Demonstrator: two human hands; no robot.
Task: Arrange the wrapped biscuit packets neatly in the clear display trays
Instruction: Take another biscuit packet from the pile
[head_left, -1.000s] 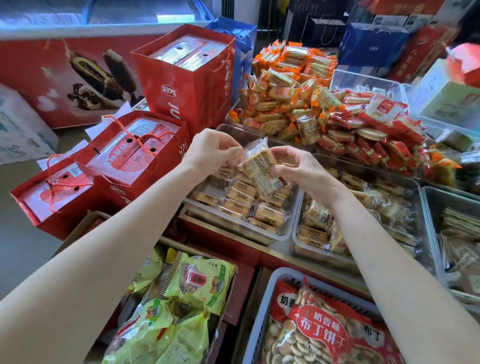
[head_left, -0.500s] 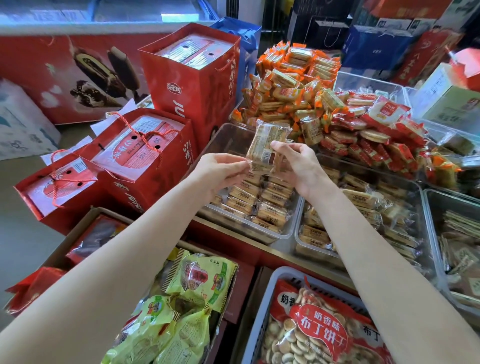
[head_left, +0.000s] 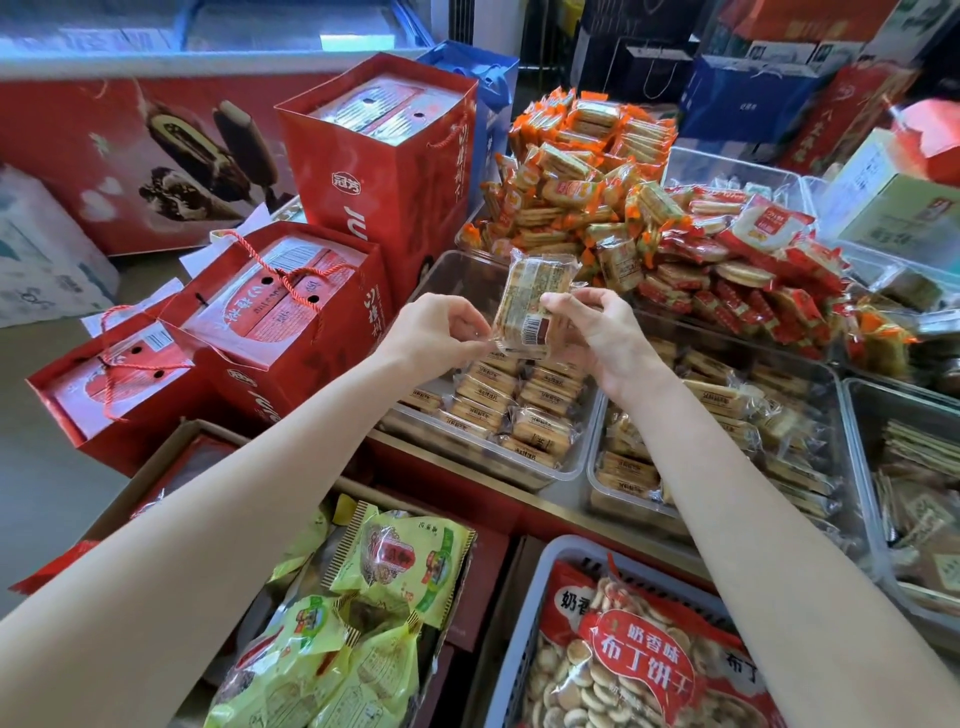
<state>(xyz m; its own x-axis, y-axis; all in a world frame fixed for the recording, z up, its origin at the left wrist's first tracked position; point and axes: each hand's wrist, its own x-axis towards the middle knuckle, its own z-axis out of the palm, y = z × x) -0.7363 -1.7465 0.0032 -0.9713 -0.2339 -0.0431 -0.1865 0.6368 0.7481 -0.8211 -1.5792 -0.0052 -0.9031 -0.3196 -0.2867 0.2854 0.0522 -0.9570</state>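
where packets (head_left: 511, 410) fill tray (head_left: 574, 470)

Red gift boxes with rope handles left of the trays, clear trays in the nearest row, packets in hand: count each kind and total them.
red gift boxes: 3
clear trays: 3
held packet: 1
Total: 7

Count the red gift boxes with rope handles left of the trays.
3. A tall gift box stands at the back, a second lies in front of it, and a third lies farthest left. Others may be hidden.
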